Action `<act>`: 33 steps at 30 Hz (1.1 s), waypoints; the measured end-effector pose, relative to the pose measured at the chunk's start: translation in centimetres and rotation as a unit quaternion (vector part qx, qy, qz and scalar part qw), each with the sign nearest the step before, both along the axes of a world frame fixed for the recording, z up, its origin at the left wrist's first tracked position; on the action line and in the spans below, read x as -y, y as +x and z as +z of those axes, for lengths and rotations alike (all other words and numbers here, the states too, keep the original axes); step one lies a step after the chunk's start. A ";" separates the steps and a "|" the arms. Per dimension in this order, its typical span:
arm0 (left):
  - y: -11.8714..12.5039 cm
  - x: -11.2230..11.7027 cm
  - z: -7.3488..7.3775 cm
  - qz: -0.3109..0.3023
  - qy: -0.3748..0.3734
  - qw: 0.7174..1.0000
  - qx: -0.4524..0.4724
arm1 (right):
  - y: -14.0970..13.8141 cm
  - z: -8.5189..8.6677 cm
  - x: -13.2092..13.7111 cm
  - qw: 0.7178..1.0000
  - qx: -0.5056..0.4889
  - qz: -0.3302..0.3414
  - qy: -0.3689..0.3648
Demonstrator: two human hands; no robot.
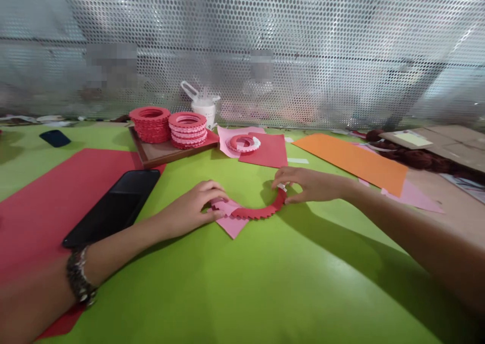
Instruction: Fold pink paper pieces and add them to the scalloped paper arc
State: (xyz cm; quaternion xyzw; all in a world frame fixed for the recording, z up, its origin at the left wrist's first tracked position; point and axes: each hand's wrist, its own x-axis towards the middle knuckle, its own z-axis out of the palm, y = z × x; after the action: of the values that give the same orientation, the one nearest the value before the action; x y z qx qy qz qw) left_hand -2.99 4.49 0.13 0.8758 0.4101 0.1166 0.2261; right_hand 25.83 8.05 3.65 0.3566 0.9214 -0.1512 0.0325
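Observation:
A curved red paper strip (pixel 259 212) with a saw-toothed outer edge bends in a U between my hands. Its left end turns pink and lies over a small pink paper piece (pixel 234 228). My left hand (pixel 202 202) grips that pink end, thumb and fingers closed around it close to the table. At the other end, my right hand (pixel 301 185) pinches the strip, which is raised a little there. Something white shows at its tip between those fingers. What lies under the left fingertips is partly hidden.
Stacks of toothed paper rings (pixel 151 124) stand on a brown tray (pixel 162 157). Behind are a white cup (pixel 203 111) and a perforated metal screen. A phone (pixel 113 207) rests on red paper (pixel 71 182) at left; orange paper (pixel 352 162) lies at right.

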 end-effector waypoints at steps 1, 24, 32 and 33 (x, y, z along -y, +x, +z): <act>0.0 0.1 0.0 -0.001 0.004 1.000 -0.002 | 0.0 0.0 0.1 1.000 0.003 0.001 -0.001; -0.5 -0.1 0.3 -0.128 0.104 0.984 -0.060 | -7.0 -3.2 6.5 0.973 -0.094 0.073 0.197; 0.7 1.8 0.1 -0.161 0.289 0.929 -0.165 | -6.8 -3.9 6.3 0.951 -0.124 0.103 0.264; 0.8 1.9 0.1 -0.158 0.286 0.930 -0.168 | -6.7 -3.8 6.2 0.951 -0.125 0.103 0.265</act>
State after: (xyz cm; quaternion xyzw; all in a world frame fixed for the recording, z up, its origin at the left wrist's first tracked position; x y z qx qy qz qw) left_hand -2.16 2.61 0.26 0.9637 0.2473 0.0425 -0.0907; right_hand 19.09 1.80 -0.11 0.2336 0.9567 0.0587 -0.1633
